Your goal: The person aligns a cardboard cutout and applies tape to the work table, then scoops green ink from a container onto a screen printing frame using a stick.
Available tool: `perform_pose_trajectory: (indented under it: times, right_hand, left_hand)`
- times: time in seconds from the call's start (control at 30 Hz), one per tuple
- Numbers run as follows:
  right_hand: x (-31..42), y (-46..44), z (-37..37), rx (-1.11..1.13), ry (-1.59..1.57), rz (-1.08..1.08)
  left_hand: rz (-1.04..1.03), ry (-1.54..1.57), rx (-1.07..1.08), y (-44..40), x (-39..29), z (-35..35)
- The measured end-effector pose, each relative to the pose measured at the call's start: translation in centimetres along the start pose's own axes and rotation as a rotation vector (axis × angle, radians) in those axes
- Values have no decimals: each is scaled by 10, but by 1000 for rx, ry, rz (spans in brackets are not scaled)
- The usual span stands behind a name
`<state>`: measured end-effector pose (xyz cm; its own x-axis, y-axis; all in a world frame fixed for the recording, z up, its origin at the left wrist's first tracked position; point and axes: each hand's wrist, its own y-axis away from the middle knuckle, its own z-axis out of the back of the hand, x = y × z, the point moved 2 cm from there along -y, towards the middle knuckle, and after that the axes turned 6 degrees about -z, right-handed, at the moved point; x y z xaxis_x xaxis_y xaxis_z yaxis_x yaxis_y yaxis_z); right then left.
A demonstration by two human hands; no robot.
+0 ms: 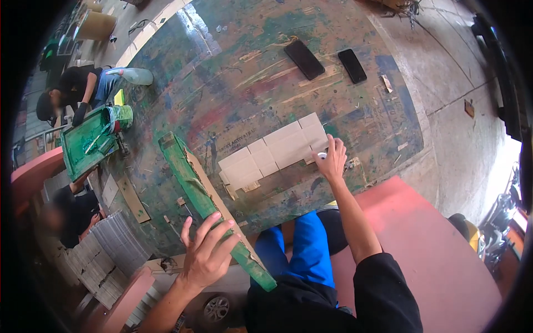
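I've room fwd of R fingers (331,143), across the table (250,72) to the phones (304,59); cardboard (272,149) blocks just L of those fingers. For L fingers (205,227), a green bar (191,180) blocks the way R; narrow gap btwn it & cardboard.

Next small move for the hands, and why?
Probably steady the cardboard with the right hand: its fingers are at the cardboard's right end, while the left hand is over at the green board.
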<state>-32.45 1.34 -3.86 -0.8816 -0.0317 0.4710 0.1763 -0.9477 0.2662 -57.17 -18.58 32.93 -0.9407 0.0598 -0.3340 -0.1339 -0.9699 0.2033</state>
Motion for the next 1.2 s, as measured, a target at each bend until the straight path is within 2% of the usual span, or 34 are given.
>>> perform_pose_trajectory:
  times: [0.23, 0.4, 0.53, 0.73, 0.9, 0.97, 1.2]
  right_hand:
    - [-10, 19, -5, 46, -43, -2]
    - [-16, 18, 2, -58, -163, 14]
    - [-31, 17, 17, -172, -180, -92]
    - [-73, 18, 21, -192, -252, -203]
    - [-79, 18, 30, -109, -423, -314]
    - [-84, 17, 31, -130, -371, -274]
    - [-82, 13, 36, -78, -290, -263]
  left_hand:
    - [-11, 10, 4, -8, -2, -3]
    - [-38, 44, -16, -27, -5, -14]
    - [-100, 86, -31, -65, -9, -39]
    - [-209, -6, -9, -173, -14, -157]
    - [-123, -110, 298, -252, -9, -258]
    - [-111, -158, 318, -264, -6, -288]
    - [-115, -223, 305, -265, -2, -319]
